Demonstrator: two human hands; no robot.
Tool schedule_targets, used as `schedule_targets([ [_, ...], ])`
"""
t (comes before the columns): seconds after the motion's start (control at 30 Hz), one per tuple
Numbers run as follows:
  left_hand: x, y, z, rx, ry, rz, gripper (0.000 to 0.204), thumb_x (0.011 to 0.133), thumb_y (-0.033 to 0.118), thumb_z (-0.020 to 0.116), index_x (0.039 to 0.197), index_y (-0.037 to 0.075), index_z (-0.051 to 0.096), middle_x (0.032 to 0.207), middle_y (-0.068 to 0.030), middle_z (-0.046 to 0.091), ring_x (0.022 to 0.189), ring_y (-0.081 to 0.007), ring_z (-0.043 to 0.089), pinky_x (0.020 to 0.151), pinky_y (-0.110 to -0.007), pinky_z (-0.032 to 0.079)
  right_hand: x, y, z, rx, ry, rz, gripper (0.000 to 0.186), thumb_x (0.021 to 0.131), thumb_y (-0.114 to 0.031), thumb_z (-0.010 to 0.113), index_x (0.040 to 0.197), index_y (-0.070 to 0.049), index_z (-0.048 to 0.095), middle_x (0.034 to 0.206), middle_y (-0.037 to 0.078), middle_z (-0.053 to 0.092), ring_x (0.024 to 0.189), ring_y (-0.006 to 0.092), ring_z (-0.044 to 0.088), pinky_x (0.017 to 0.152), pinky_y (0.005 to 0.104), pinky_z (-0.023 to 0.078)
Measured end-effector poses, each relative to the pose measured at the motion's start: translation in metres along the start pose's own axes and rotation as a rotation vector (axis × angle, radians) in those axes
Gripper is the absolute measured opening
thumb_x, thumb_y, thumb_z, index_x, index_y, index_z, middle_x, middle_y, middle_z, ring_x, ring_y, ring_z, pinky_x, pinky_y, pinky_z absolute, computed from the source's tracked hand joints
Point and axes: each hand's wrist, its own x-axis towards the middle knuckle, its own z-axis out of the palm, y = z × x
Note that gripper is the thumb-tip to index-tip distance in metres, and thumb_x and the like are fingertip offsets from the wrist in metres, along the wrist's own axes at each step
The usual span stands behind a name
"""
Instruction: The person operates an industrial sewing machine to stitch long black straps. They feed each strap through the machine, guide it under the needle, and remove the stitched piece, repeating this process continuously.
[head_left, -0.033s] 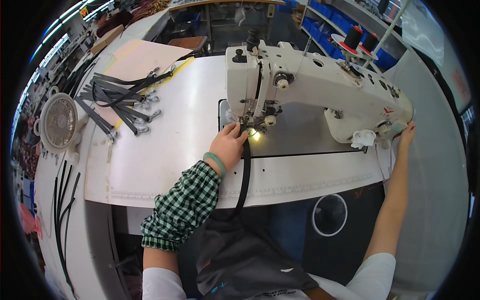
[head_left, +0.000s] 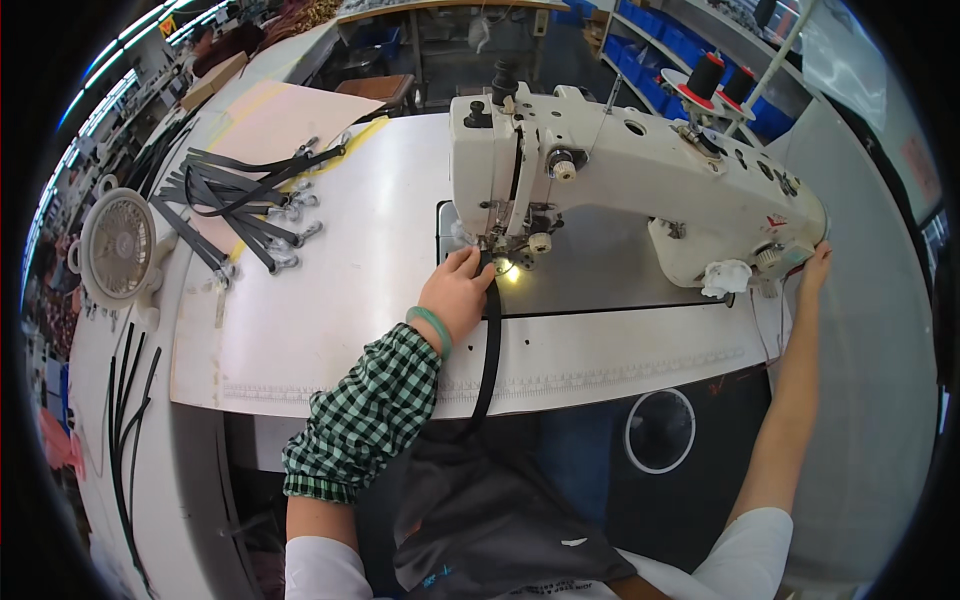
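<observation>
A black strap (head_left: 491, 345) runs from under the needle area of a white industrial sewing machine (head_left: 610, 150) down over the table's front edge toward my lap. My left hand (head_left: 458, 292), with a green bangle at its wrist and a checked sleeve cover above, pinches the strap between thumb and fingers beside the presser foot (head_left: 503, 250). A small lamp lights that spot. At the machine's far right end, my right hand (head_left: 818, 268) is closed round the handwheel's edge. The wheel and some of the fingers are mostly hidden there.
Several black straps with metal clasps (head_left: 245, 200) lie piled on the left of the white table (head_left: 350, 250). Left of them stand a small round fan (head_left: 118, 245) and some thin black strips (head_left: 128, 430). Thread spools (head_left: 707, 76) stand behind the machine, near shelved blue bins (head_left: 640, 60).
</observation>
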Motion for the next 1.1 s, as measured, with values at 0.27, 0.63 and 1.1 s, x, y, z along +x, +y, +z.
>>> schedule_targets([
  [0.27, 0.001, -0.001, 0.004, 0.004, 0.000, -0.001, 0.034, 0.066, 0.004, 0.057, 0.100, 0.003, 0.056, 0.111, -0.0191, 0.050, 0.109, -0.0293, 0.044, 0.091, -0.034, 0.039, 0.052, -0.033, -0.020, -0.148, -0.290, 0.106, 0.059, 0.087, -0.049, 0.034, 0.114, 0.003, 0.046, 0.107, 0.015, 0.054, 0.099, 0.0241, 0.051, 0.082, 0.0340, 0.039],
  [0.63, 0.005, 0.000, 0.004, -0.018, 0.023, 0.019, 0.035, 0.065, 0.002, 0.056, 0.100, 0.003, 0.056, 0.111, -0.0191, 0.050, 0.107, -0.0298, 0.045, 0.089, -0.034, 0.040, -0.011, 0.016, -0.017, 0.245, -0.018, 0.020, 0.052, 0.090, -0.043, 0.032, 0.113, 0.001, 0.046, 0.108, 0.015, 0.053, 0.098, 0.0240, 0.051, 0.081, 0.0322, 0.040],
  [1.1, -0.002, 0.003, -0.006, 0.001, 0.007, -0.011, 0.035, 0.064, -0.002, 0.054, 0.098, 0.004, 0.058, 0.109, -0.0146, 0.051, 0.106, -0.0267, 0.046, 0.086, -0.033, 0.043, 0.061, -0.063, -0.009, -0.477, -0.411, -0.065, 0.050, 0.089, -0.040, 0.033, 0.107, 0.004, 0.049, 0.102, 0.020, 0.055, 0.095, 0.0322, 0.053, 0.079, 0.0377, 0.041],
])
